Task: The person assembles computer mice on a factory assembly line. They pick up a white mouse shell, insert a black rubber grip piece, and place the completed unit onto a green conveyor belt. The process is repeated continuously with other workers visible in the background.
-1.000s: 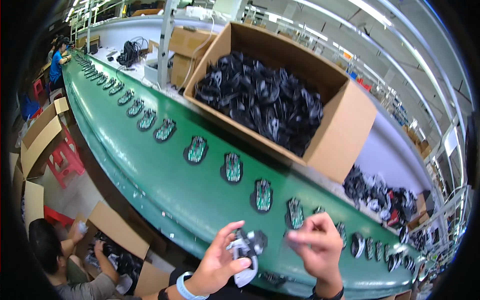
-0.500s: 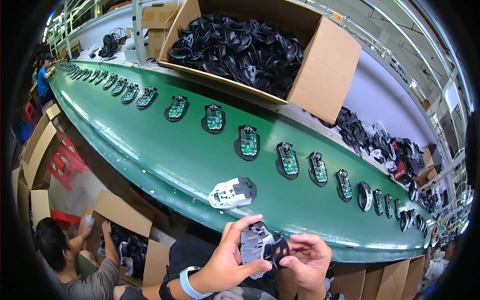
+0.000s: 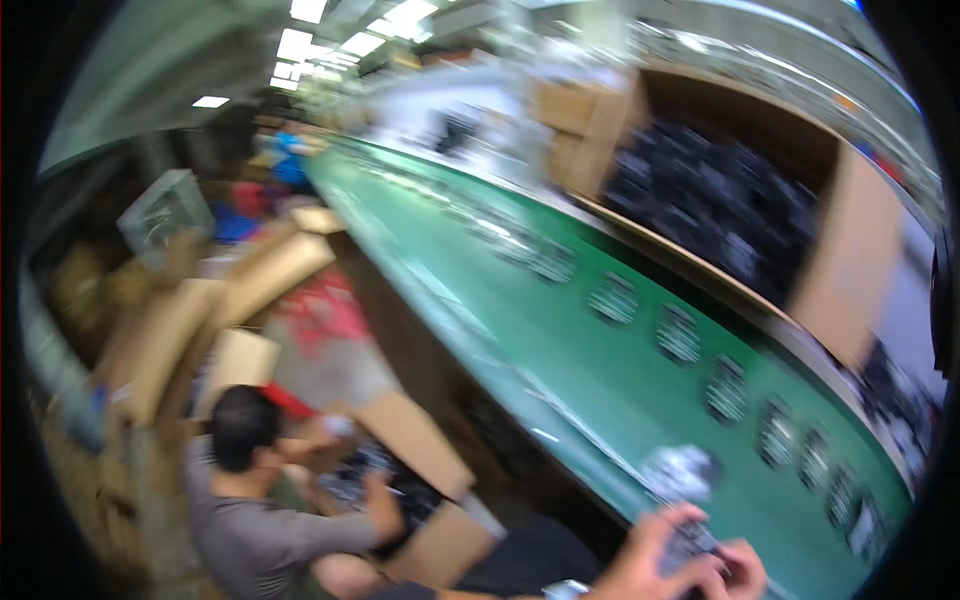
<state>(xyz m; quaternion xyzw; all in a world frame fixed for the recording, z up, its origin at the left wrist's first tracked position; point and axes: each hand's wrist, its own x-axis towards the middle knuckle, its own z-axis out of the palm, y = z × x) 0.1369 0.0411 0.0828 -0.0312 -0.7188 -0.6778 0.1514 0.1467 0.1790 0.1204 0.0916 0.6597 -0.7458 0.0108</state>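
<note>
One dark part (image 3: pixel 688 543) is gripped, as far as blur shows, by the left hand (image 3: pixel 645 560) and right hand (image 3: pixel 741 572), near a pale shell (image 3: pixel 678 472) on the green belt (image 3: pixel 570 375); this two-handed handling likely needs steady fingers next.

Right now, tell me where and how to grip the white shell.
Probably by its outer sides, from above and the near side: the white shell sits uncovered on the belt, with the left hand just nearer. Blur hides finer grip points.

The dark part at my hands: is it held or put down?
Held: the dark part sits between fingers and thumb of the left hand. Blur hides whether the right hand also grips it.
</note>
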